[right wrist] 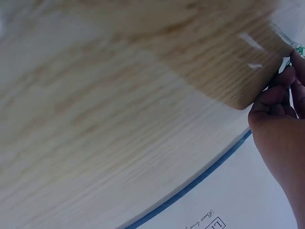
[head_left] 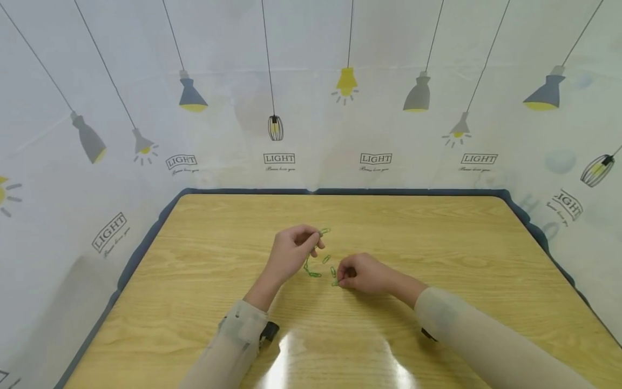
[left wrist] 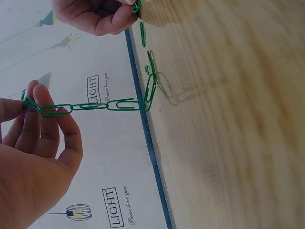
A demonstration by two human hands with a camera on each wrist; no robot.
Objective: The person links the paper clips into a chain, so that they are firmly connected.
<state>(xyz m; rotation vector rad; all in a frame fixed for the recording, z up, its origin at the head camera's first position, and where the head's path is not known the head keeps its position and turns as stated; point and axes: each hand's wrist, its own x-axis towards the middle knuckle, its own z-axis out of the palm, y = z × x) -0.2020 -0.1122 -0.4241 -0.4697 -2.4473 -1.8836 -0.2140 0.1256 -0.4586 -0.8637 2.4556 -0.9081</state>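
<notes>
My left hand point(head_left: 290, 253) pinches one end of a chain of linked green paperclips point(left wrist: 89, 107) between thumb and fingertips, raised above the table. From there the chain runs down, and its lower links point(head_left: 315, 274) lie on the wood. To the right, my right hand point(head_left: 368, 273) is low over the table with thumb and finger pinching a single green paperclip point(head_left: 335, 283). Two loose green paperclips lie between the hands, an upper paperclip point(head_left: 326, 259) and a lower paperclip point(head_left: 332, 272) close to the right fingertips. In the right wrist view the fingers mostly hide the held clip.
The wooden table point(head_left: 437, 232) has a dark blue edge point(head_left: 369, 191) along its back and sides. Behind it stands a white sheet point(head_left: 311, 48) printed with hanging lamps. Light reflects off the tabletop near the front.
</notes>
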